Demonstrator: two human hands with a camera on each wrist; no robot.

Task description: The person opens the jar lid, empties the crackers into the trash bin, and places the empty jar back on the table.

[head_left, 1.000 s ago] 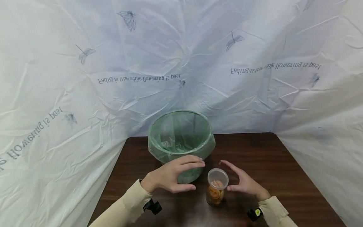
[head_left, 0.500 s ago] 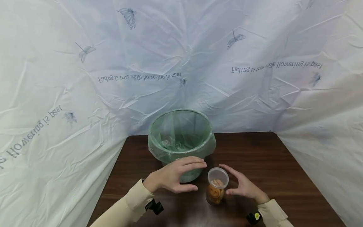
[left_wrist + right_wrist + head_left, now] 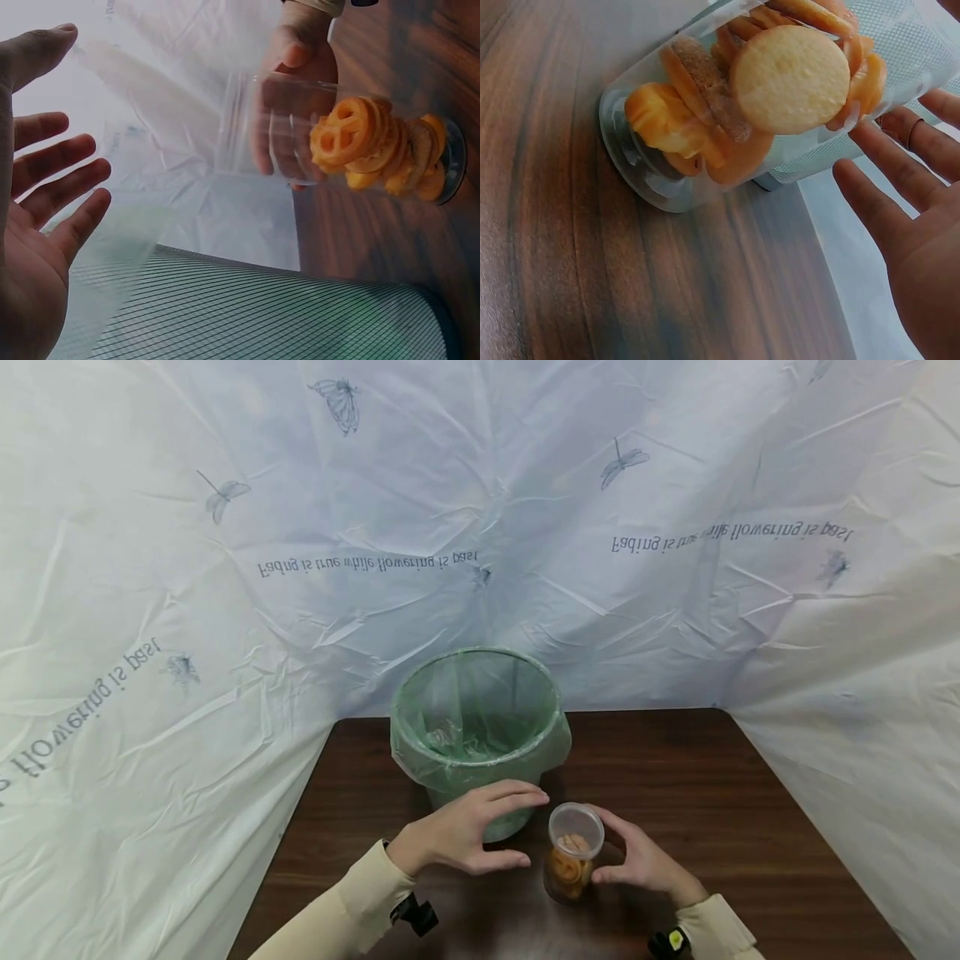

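A clear plastic jar [image 3: 567, 881] with a translucent lid [image 3: 576, 828] stands upright on the dark wooden table. Inside it are several orange and tan cookies [image 3: 790, 80], some shaped like wheels in the left wrist view. My right hand [image 3: 641, 857] is close against the jar's right side, fingers spread and lightly bent; whether they touch it cannot be told. To the left of the jar, with a gap between, my left hand [image 3: 468, 828] hovers with its fingers extended and thumb apart, holding nothing.
Behind my left hand stands a mesh wastebasket [image 3: 442, 789] lined with a green plastic bag [image 3: 555, 747]. A wrinkled white sheet [image 3: 487, 527] with printed insects and lettering hangs around the back and sides of the table [image 3: 675, 760].
My right hand has moved left, closer to the jar. The left hand has drifted slightly right toward it. The jar and the wastebasket have stayed in place.
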